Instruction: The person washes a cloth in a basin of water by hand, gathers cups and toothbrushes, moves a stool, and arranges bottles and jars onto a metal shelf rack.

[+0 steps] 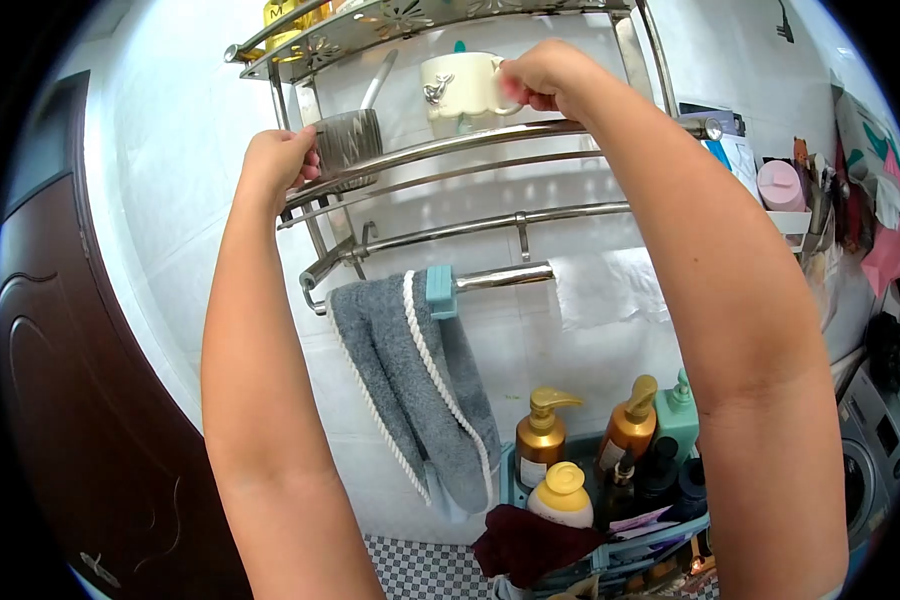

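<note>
My left hand [282,162] is closed on the side of a grey translucent ribbed cup [350,145] at the left of the metal rack's lower shelf. A pale stick-like handle [380,78] leans out of this cup. My right hand [548,78] pinches the handle of a cream mug [462,85], which has a silver decoration on its front. The mug is at shelf height, right of the grey cup, and a teal tip [460,46] shows above its rim. Whether the mug's base rests on the shelf I cannot tell.
The metal rack's front rail [460,145] runs below both cups. From a lower bar hang a grey towel [395,370] with a light blue clip [441,292] and a white cloth [605,288]. Beneath stands a blue basket [625,550] of pump bottles. A brown door [100,400] is at left.
</note>
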The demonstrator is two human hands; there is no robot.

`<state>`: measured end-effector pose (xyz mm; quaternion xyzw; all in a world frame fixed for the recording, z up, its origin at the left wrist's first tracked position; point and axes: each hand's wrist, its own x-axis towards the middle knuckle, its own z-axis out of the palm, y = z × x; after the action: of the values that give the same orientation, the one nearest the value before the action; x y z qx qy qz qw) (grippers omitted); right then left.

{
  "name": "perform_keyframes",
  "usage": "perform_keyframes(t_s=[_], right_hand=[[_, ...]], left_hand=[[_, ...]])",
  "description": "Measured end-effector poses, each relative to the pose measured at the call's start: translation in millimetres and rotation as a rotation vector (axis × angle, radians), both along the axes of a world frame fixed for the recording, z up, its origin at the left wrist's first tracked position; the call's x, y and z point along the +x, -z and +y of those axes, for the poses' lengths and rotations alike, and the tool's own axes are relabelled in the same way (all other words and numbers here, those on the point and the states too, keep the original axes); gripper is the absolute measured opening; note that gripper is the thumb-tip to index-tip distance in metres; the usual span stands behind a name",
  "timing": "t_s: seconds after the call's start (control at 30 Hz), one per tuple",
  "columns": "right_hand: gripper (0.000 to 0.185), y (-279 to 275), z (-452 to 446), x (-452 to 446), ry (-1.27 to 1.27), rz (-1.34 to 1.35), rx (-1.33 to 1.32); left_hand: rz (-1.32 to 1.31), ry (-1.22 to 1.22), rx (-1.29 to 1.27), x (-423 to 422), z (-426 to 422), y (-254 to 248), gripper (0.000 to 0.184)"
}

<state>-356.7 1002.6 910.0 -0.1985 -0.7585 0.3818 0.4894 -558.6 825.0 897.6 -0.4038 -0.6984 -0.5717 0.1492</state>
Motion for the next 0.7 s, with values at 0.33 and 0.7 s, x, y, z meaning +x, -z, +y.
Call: perform_keyframes(t_s=[0.33,0.7], right_hand=[[0.018,-18.3,5.7,36.4,0.001,0.021,0.143],[0.018,-14.6,-17.3,80.3,-0.108,0.060,0.200]], left_hand=[[0.118,-0.001,0.066,34.6,-37.1,-12.5,0.024],[0.098,0.152,0.122,61.2,-86.1,-11.5,0.023]])
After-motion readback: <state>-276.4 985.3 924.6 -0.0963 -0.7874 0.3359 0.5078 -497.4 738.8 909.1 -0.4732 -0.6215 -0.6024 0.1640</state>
